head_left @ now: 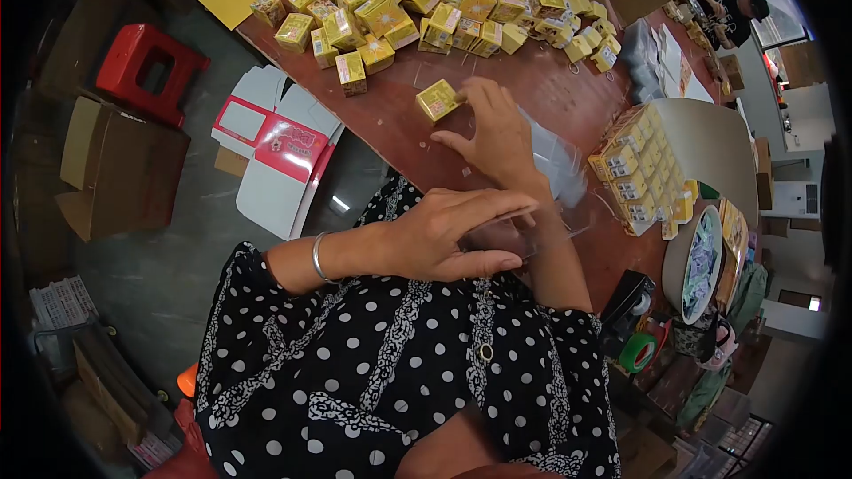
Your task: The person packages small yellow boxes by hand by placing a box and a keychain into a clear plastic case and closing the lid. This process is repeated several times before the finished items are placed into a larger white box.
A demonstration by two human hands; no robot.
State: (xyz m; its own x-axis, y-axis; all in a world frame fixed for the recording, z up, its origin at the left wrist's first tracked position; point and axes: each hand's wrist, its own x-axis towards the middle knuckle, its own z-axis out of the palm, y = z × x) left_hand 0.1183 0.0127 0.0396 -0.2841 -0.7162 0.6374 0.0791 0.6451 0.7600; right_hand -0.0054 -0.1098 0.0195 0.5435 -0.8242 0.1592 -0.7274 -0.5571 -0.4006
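My left hand [435, 232], with a silver bangle on its wrist, is closed on a clear plastic box [499, 232] in front of my body. The palm and fingers cover part of this box. Farther out over the red-brown table [390, 124], my right hand [499, 131] is open, thumb and fingers spread apart. Its fingertips are right at the edge of a small yellow box [437, 101]. Beside the right wrist lies more clear plastic packaging [557, 160]. A large heap of similar yellow boxes [382, 13] covers the table's far side.
A stacked block of small yellow boxes [643, 164] stands on the right. Near it are an oval tub [701, 262] of wrapped pieces and green tape [637, 352]. Left are flattened red-and-white cartons [282, 146], a red stool [151, 71] and a cardboard box [129, 168]. A person [732, 13] is far right.
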